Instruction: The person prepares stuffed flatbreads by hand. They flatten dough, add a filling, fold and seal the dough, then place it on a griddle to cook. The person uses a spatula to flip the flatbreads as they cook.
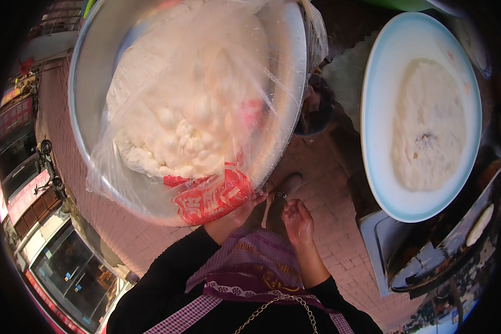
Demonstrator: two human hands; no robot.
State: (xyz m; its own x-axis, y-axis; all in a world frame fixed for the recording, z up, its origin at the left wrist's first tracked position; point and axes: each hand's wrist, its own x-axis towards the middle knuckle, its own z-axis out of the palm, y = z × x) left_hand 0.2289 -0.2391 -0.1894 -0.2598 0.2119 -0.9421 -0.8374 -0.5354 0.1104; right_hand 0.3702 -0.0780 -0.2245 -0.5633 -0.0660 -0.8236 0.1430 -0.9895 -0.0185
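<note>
A large metal basin [77, 96] fills the upper left, holding pale, bubbly dough [179, 112]. Clear plastic film [246, 62] drapes over the dough, and its red printed part [217, 196] hangs over the near rim. My left hand [243, 213] is at the basin's near right edge, partly hidden behind the rim and film; its grip is not visible. To the right of it, apart from the basin, my right hand [298, 221] has curled fingers. A small shiny item [280, 195] shows by its fingertips, too small to identify.
On the right, an oval-looking white plate [373, 125] with a blue rim bears a flat piece of dough [430, 125]. Below it a dark round pan [405, 279] holds a pale piece [480, 225]. Brick paving [125, 221] runs underneath; a parked two-wheeler [50, 171] and shopfronts stand left.
</note>
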